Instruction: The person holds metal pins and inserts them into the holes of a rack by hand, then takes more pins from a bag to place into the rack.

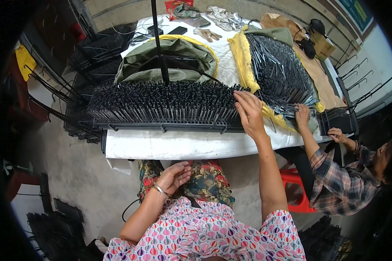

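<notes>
Head view — right hand (249,114) at pin rack's (161,106) right edge — left hand (175,176) on lap.

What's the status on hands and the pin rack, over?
Right hand open, fingers on right end of black pin rack. Left hand idle, resting on lap. Co-worker's hand at the neighbouring pile of black rods, apart from yours.
</notes>
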### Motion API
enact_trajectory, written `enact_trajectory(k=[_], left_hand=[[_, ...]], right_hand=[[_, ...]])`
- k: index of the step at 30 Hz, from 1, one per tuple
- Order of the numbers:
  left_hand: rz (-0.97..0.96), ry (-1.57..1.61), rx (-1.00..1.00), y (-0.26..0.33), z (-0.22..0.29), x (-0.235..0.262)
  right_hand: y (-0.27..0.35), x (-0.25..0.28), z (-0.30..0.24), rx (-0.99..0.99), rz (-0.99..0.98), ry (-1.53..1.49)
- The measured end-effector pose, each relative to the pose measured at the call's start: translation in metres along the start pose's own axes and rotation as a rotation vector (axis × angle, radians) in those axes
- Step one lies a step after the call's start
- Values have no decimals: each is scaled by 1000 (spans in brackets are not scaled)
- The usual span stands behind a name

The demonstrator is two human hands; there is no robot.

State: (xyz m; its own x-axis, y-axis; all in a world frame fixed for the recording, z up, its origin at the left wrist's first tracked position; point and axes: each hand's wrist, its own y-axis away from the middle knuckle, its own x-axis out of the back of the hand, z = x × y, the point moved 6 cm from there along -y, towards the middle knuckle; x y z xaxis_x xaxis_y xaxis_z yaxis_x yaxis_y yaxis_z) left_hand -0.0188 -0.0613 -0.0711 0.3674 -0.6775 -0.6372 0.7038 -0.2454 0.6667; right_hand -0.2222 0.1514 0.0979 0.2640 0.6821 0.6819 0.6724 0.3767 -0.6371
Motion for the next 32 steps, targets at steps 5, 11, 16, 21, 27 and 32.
enact_trajectory(k=[5,11,16,21,27,32], left_hand=[[2,2,-28,10,1,1],[42,8,-49,18,11,4],[-21,-143,-339,64,92,-25],[236,-548,-960,120,274,-56],[482,-1450,-846,27,435,-76],[691,-1961,-247,-78,464,-69]], right_hand=[[9,4,10,-108,72,-17],[20,3,11,-104,99,-20],[11,29,18,-177,263,-45],[-60,27,39,-272,166,-209],[-159,-103,111,-340,-389,38],[-176,-226,140,-612,-788,-429]])
